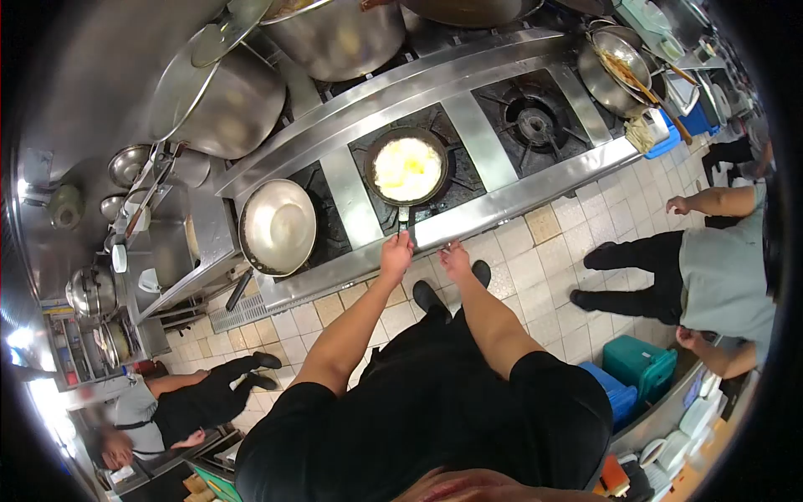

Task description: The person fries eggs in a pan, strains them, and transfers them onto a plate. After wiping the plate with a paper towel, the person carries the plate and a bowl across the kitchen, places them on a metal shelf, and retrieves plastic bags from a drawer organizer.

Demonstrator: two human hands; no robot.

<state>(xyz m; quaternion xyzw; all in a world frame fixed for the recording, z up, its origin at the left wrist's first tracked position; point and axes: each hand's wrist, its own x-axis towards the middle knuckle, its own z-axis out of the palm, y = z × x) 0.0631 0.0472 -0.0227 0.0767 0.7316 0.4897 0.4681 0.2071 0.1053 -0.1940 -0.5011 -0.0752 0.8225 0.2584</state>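
While L hand [396, 254] has its grip round pan handle [404, 218], R hand [456, 260] is nr stove edge [468, 216], can't tell grip.

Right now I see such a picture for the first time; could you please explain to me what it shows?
There is no machine: a person works with two bare hands. The single picture comes from a camera on that person's head, looking forward and down. On the stove stands a dark pan with pale yellow food; to its left is a silver pan. The left hand holds the dark pan's handle. The right hand is near the stove's front edge; whether it holds anything is unclear.
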